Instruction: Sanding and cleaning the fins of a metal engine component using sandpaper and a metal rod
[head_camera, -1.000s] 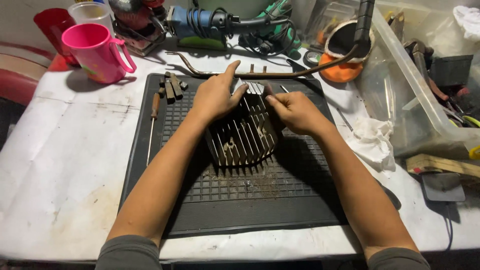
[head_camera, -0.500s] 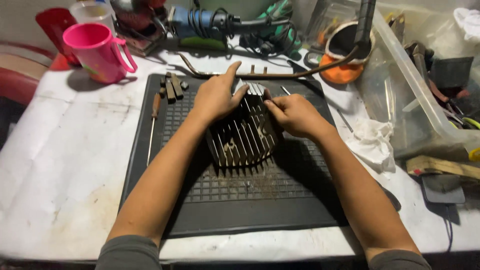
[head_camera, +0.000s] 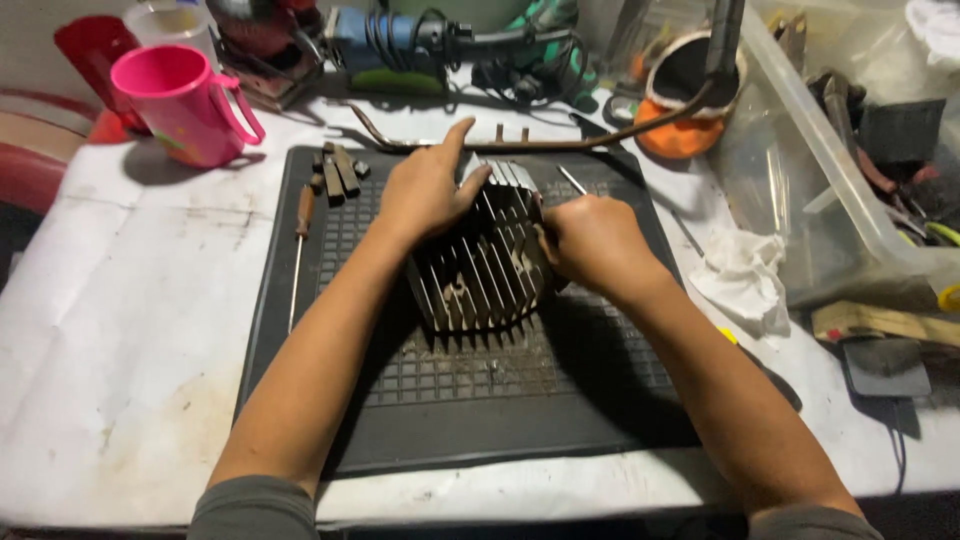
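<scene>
2 hands grip a finned metal engine part on a black gridded mat: left hand spread over its top, right hand closed on its side. White worktable, cluttered behind; pink mug.

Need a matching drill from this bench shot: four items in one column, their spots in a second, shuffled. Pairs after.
1 pink mug
2 finned metal part
3 screwdriver
4 crumpled white rag

A between both hands, mid-mat
B right of the mat
C far left corner of the table
D along the mat's left edge

Pairs: 1-C, 2-A, 3-D, 4-B
</scene>
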